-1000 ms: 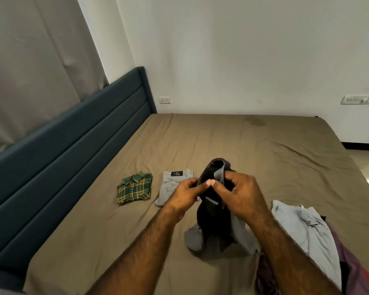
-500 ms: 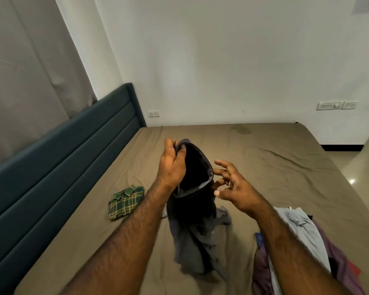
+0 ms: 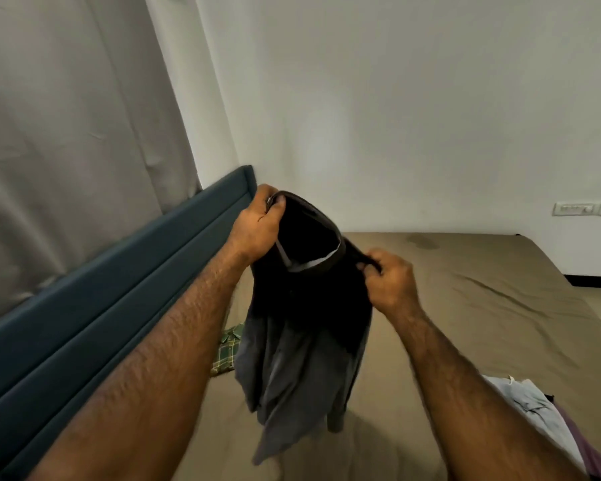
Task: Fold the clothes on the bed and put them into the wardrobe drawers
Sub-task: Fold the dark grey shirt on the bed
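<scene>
— Since half a second ago, what has shifted?

— Both hands have come up, and the dark garment (image 3: pixel 306 307) with them. Back then the right hand (image 3: pixel 391 282) was spread open beside the cloth with nothing in it; now its fingers pinch the right side of the waistband. The left hand (image 3: pixel 257 225) still grips the left side, raised higher than before, near the top of the blue headboard (image 3: pixel 94 307).

— So the garment is off the bed?

— Held up between the two hands, waistband stretched open, its inside black. The grey lower part hangs loose, and its bottom edge seems to reach the brown sheet of the bed (image 3: pixel 483 324); whether it actually touches, I cannot tell.

— Anything else lying there?

— A green plaid shirt (image 3: pixel 227 352), folded, mostly hidden behind the left forearm and the hanging cloth. At the right edge a pale grey-white garment (image 3: pixel 531 407) lies on something purple (image 3: pixel 583 446), unfolded.

— And the room?

— White wall, a curtain (image 3: pixel 66 133) on the left, switch plates (image 3: pixel 575 209) on the far right.
</scene>
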Demonstrator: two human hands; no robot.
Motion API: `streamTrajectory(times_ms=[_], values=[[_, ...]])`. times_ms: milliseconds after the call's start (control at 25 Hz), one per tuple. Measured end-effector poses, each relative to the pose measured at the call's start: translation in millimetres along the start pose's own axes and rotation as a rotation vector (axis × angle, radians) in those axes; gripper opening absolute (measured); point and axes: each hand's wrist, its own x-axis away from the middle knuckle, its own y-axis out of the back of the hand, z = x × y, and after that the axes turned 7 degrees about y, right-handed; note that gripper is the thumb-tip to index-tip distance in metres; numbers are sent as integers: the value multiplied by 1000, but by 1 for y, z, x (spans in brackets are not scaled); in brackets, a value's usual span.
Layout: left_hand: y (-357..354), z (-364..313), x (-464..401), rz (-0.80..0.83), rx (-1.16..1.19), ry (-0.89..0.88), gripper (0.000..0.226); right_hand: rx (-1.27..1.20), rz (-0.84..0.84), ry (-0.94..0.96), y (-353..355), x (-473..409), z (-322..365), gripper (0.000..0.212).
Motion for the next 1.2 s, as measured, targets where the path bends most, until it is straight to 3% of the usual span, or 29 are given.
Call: streamTrajectory(times_ms=[80,120,200,280,360,400,480,560,640,720,800,880,920,1000,1080,1200], values=[[31,20,-5,-6,-89,34,31,-1,-146,33,21,-22,25,24],[42,31,-7,80,-71,11,37,25,-131,35,30,-33,34,24],[64,48,-11,400,-27,-33,46,156,-72,82,33,-47,54,32],[75,58,-18,631,-222,-56,41,223,3,125,37,-48,63,27],[88,79,-27,563,-453,-107,26,301,69,185,37,-35,69,15],[92,91,-32,488,-443,-117,19,347,73,200,36,-28,72,15],[96,104,-34,357,-201,-97,4,429,23,247,36,-23,82,12],[103,106,-26,284,112,-60,10,440,-88,241,32,-15,101,10],[104,94,-23,207,215,-52,19,312,-216,171,41,-11,122,9],[114,85,-31,213,76,-181,21,344,-226,136,50,-8,133,13],[124,77,-43,296,-308,-250,24,577,-110,103,56,-8,138,16],[131,64,-48,252,-520,-270,24,683,-198,67,76,-11,141,19],[135,58,-51,201,-467,-260,24,637,-265,35,86,-17,146,18],[135,50,-42,231,-127,-228,26,408,-298,-2,98,-20,155,14],[129,42,-26,343,102,-207,26,192,-137,-22,79,-14,158,17],[111,20,-5,460,155,-249,25,149,221,-69,24,20,137,22]])
